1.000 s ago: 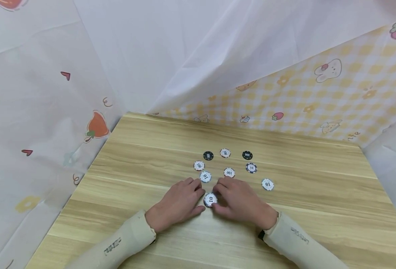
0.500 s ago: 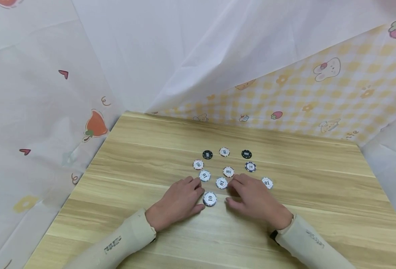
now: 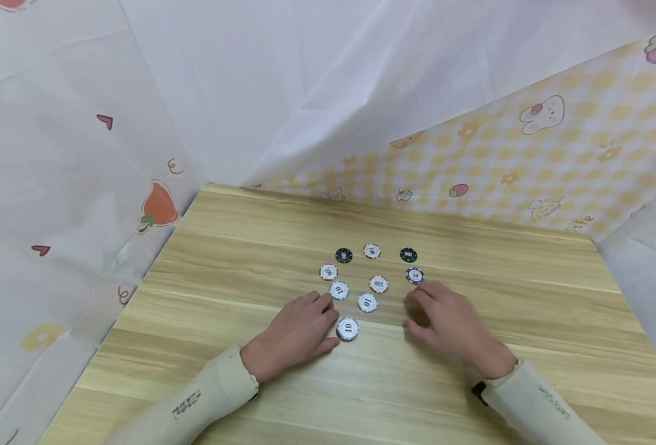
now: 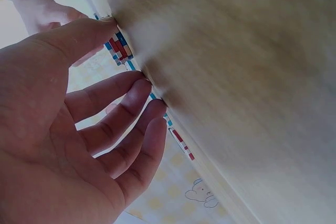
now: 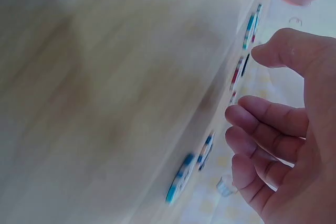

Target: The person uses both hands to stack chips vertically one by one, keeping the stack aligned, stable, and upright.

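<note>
A short stack of poker chips (image 3: 347, 329), a white "10" on top, stands on the wooden table. Beside it rests my left hand (image 3: 291, 337), thumb and fingertips on the tabletop, gripping nothing. In the left wrist view the stack (image 4: 119, 46) shows red and blue edges between thumb and fingers. My right hand (image 3: 452, 324), fingers loosely bent and holding nothing, hovers right of the chips; a white-and-blue chip (image 5: 180, 178) lies near it in the right wrist view. That chip is hidden by the hand in the head view. A single "10" chip (image 3: 367, 302) lies flat behind the stack.
Farther back lie several flat chips: black "100" chips (image 3: 344, 255), white-and-red "100" chips (image 3: 379, 283), a dark blue "10" chip (image 3: 415, 275) and a light blue "10" chip (image 3: 339, 290). Patterned sheets (image 3: 472, 161) hang behind the wooden table (image 3: 238, 247).
My right hand has left the stack and moved right, uncovering a "10" chip behind the stack and covering the rightmost chip. My left hand has stayed in place.
</note>
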### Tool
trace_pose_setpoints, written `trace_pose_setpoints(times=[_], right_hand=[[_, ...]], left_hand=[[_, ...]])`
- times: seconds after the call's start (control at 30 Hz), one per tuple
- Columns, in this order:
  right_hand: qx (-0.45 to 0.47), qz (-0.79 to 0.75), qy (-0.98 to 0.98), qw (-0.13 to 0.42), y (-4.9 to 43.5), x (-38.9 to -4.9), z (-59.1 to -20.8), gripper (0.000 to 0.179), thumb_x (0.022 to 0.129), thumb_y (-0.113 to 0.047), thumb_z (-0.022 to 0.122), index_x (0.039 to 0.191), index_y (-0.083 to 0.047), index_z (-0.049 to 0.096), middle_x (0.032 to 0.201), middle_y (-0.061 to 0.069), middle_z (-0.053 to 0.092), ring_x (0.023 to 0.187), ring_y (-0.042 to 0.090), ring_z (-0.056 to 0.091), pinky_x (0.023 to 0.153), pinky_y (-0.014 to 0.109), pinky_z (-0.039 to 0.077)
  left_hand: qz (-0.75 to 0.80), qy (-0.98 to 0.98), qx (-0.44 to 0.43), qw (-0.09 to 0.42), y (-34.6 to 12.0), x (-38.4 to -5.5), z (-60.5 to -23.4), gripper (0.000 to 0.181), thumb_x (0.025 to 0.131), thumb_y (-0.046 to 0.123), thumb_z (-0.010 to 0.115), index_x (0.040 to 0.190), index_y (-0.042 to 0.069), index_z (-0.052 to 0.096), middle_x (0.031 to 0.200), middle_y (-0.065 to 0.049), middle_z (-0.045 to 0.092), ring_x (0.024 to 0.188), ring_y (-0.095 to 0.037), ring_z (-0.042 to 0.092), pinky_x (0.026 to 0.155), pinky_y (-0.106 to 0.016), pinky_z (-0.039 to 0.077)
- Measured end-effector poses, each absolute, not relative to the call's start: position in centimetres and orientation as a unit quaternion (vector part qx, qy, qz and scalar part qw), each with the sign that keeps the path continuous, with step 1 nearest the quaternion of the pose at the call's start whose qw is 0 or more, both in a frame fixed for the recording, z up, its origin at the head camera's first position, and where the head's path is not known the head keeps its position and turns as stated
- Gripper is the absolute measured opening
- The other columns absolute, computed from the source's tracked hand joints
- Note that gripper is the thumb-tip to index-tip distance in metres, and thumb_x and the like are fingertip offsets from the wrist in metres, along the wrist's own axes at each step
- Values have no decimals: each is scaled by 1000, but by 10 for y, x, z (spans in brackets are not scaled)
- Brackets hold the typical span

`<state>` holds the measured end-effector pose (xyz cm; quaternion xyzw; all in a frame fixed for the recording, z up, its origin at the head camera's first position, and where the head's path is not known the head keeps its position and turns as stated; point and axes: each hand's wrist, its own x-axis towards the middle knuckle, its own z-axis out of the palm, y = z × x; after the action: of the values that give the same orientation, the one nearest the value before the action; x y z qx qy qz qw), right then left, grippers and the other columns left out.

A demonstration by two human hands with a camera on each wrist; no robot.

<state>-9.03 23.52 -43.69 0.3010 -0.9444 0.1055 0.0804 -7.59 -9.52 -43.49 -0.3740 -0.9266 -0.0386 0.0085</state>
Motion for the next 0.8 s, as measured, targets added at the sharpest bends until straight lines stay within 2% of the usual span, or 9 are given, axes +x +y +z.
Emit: trace_pose_setpoints(times=[0.27, 0.5, 0.8], right_hand=[[280, 102, -950, 90, 259, -94, -435, 43, 86, -29, 88, 117, -1, 79, 115, 11, 73, 104, 30, 70, 78, 48, 63], [250, 104, -960, 75, 273, -96, -435, 43, 86, -25, 87, 119, 1, 77, 119, 15, 72, 106, 35, 71, 77, 52, 64], [239, 100, -964, 63, 283, -99, -436, 41, 85, -25, 88, 116, 0, 77, 112, 12, 71, 95, 29, 69, 73, 49, 63]], left_hand=[[-37, -926, -376, 11, -95, -76, -435, 43, 99, 48, 81, 118, 9, 81, 115, -5, 68, 99, -21, 62, 81, -36, 57], [-35, -925, -377, 12, -95, -76, -434, 43, 100, 48, 81, 118, 9, 81, 115, -5, 69, 98, -21, 62, 81, -35, 57], [-33, -927, -374, 7, -95, -75, -433, 43, 100, 48, 81, 118, 9, 81, 115, -5, 69, 100, -21, 62, 82, -36, 57]])
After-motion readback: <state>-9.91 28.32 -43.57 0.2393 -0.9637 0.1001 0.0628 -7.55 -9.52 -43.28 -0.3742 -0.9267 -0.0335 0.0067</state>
